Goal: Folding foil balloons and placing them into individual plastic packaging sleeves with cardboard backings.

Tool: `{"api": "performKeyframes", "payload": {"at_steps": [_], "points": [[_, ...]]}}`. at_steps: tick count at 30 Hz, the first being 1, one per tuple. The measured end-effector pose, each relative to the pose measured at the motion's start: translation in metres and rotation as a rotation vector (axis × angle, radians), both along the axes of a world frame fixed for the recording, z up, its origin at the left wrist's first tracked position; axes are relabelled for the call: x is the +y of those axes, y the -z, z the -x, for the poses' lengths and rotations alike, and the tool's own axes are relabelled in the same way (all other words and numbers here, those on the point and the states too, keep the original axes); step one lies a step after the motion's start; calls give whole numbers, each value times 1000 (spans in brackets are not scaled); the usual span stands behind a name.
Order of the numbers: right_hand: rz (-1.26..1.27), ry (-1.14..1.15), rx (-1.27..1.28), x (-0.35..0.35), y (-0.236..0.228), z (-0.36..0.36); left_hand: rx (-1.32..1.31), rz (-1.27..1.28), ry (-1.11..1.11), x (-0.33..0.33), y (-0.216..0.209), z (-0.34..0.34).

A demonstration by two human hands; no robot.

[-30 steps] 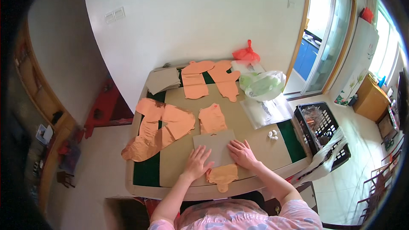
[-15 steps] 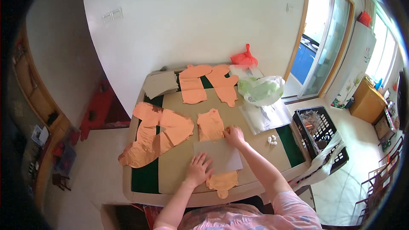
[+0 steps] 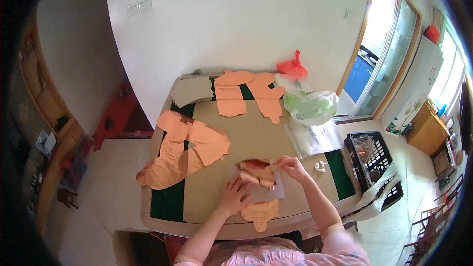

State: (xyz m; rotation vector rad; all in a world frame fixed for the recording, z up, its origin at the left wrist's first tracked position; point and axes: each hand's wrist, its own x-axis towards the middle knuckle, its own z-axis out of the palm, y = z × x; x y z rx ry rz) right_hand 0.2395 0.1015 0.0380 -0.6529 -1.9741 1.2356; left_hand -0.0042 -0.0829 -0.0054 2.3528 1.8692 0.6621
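Note:
A flat, shiny copper-coloured foil piece, apparently a deflated balloon [image 3: 261, 211], lies at the near middle of the table with a pale grey sheet [image 3: 274, 194] across it. Its far part is curled over the sheet, blurred by motion, with a darker inner side showing. My right hand [image 3: 292, 168] pinches the right edge of that folded part. On the sheet's left side my left hand [image 3: 233, 198] rests flat, fingers spread, close to the fold. Further left lies a large creased foil balloon [image 3: 185, 152]. Two more flat foil pieces, one left [image 3: 230, 99] and one right [image 3: 263, 97], lie at the back.
Grey cards [image 3: 191, 91] are stacked back left. Clear plastic sleeves [image 3: 315, 139], a white-green plastic bag [image 3: 313, 106] and a red bag [image 3: 294, 66] sit back right. Small white items [image 3: 320, 167] lie right of my right hand. A black crate [image 3: 372, 160] stands beyond the right edge.
My right hand has lifted the foil's far end and brought it toward me over the grey sheet. My left hand stays on the sheet. The whole view has shifted slightly.

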Motion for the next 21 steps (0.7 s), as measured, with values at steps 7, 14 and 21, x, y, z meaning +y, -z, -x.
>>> {"api": "performKeyframes", "payload": {"at_steps": [7, 14, 21], "points": [[-341, 189, -303, -3, 3, 62, 8, 8, 7, 2, -7, 1], [-638, 67, -651, -39, 16, 57, -8, 74, 22, 3, -14, -1], [-673, 22, -607, -37, 16, 51, 27, 71, -116, 5, -9, 29]]}}
